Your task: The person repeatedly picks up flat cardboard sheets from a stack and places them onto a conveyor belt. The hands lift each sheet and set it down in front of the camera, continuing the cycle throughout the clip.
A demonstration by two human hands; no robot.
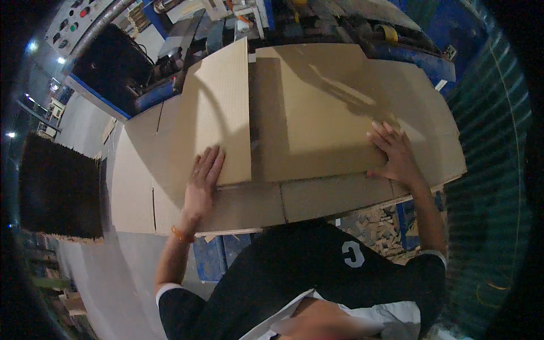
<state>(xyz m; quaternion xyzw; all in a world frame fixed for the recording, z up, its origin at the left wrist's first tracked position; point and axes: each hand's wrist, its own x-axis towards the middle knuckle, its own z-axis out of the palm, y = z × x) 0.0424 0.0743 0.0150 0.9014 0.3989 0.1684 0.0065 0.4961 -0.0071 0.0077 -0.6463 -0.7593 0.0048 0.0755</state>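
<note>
A brown corrugated cardboard sheet lies in front of me, with a left panel [229, 119] and a wider right panel [323, 130] parted by a dark slot. Under it rests a larger cardboard sheet [243, 207] whose creased near strip sticks out toward my body. My left hand [203, 173] is flat on the near part of the left panel, fingers stretched out. Near the right end of the upper sheet, my right hand [396, 153] rests with fingers spread, its thumb by the near edge. Neither hand grips anything that shows.
A machine with a blue frame [419, 65] runs along the far side. At the upper left is a control panel [73, 22] with coloured buttons. A dark-faced cardboard stack [59, 187] stands left. Cardboard scraps [377, 226] lie below; a green ribbed surface [493, 170] borders the right.
</note>
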